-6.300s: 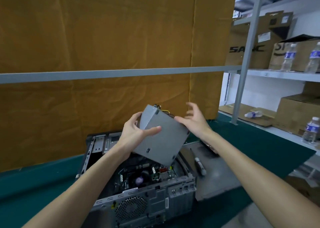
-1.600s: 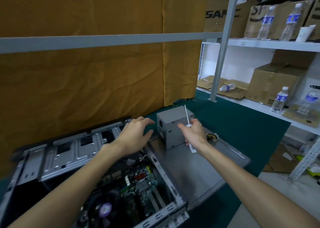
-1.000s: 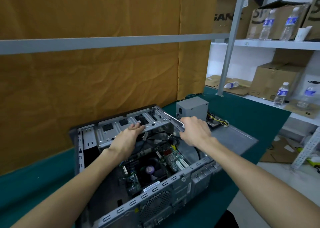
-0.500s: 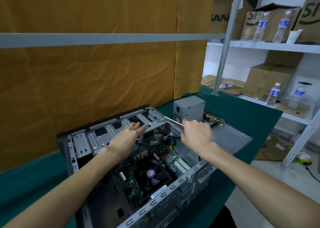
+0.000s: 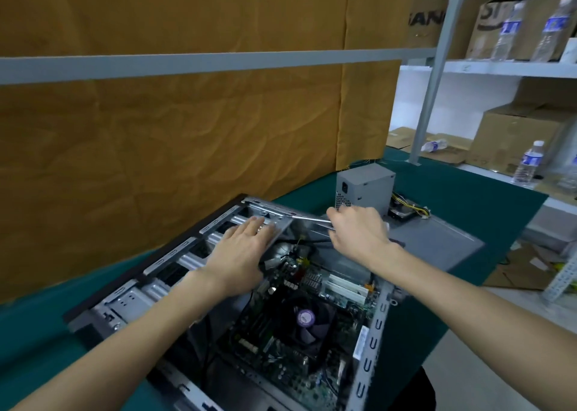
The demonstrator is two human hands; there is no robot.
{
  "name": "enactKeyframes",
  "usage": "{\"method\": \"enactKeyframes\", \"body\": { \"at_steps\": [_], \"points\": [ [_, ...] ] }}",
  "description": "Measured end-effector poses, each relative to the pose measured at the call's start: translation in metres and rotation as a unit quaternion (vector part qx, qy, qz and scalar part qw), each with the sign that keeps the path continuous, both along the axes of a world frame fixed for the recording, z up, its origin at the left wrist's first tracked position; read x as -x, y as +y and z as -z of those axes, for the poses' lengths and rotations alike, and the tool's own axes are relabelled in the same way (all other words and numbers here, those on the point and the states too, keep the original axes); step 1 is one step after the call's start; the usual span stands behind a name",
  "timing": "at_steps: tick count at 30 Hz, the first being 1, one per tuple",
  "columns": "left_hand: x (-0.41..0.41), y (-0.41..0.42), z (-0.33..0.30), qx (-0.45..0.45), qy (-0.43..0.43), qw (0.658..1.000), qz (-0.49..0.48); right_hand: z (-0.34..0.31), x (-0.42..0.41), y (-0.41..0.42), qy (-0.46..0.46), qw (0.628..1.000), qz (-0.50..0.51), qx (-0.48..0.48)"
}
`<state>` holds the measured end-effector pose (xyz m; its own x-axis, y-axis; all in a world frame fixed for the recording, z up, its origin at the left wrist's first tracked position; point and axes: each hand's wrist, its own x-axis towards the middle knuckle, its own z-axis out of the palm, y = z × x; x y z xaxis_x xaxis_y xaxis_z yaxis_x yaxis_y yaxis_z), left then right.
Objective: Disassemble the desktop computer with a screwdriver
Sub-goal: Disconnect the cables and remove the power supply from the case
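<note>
grey computer case (image 5: 368, 323); one screwdriver (image 5: 307, 219); two hands.

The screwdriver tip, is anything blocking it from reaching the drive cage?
Nothing visible does. The right hand holds the screwdriver, whose shaft runs clear to the drive cage. The left hand lies flat on the cage below the shaft, not across it.

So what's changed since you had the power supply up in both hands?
The power supply was set down on the removed side panel, right of the case. The right hand picked up the screwdriver and aims it at the drive cage; the left hand rests flat there. The motherboard stays installed.
</note>
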<state>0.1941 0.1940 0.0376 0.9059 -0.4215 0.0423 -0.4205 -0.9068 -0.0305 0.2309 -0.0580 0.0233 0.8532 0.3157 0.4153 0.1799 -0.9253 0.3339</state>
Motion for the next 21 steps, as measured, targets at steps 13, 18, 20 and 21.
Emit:
{"method": "enactKeyframes", "body": {
  "at_steps": [13, 18, 20, 21],
  "points": [
    [0.0, -0.002, 0.011, 0.14, 0.083, 0.986, -0.017, -0.012, -0.019, 0.004, 0.011, 0.999, -0.037, 0.003],
    [-0.001, -0.017, 0.007, 0.216, -0.086, 0.973, 0.017, -0.021, 0.009, 0.008, 0.045, 0.998, 0.017, -0.028],
    [-0.007, -0.028, 0.003, 0.159, -0.136, 0.971, 0.114, -0.033, 0.019, 0.009, 0.199, 0.969, 0.024, -0.144],
    [-0.009, -0.033, 0.0, 0.13, -0.132, 0.971, 0.148, -0.041, 0.022, 0.009, 0.276, 0.938, 0.02, -0.207]
  ]
}}
